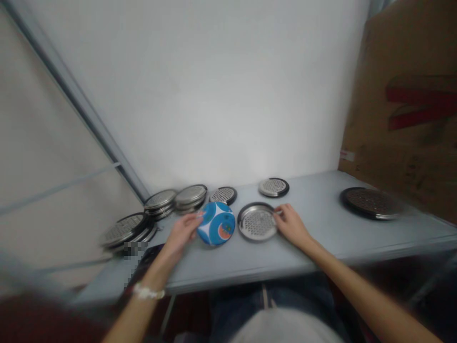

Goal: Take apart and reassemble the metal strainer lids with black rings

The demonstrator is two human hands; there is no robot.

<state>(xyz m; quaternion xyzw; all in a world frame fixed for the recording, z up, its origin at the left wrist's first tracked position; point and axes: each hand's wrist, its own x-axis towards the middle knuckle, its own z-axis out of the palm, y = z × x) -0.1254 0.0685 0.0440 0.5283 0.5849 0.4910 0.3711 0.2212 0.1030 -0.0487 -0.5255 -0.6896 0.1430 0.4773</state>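
We sit at a grey table (321, 228) with both hands out on it. Our left hand (182, 234) holds the blue disc (216, 223) by its left edge, fingers pinched on the rim; the disc lies flat, or nearly so, on the table, just left of the tray (257, 222). Our right hand (291, 225) touches the tray's right rim with its fingertips, a light hold and not a full grasp, as far as the blur lets us tell.

We judge the work to be partway along: disc and tray lie side by side, touching or nearly so, and not yet joined. Two small trays (274, 187) (223, 195) sit apart behind them, a dark one (371, 203) lies well off to the right, and stacks (175, 198) (128, 229) wait at the left.

The disc is round and bright blue, with white curved shapes and an orange-red patch. The tray is round, shallow, shiny metal, with a perforated floor and a raised rim. A cardboard box (407, 109) stands at the right.
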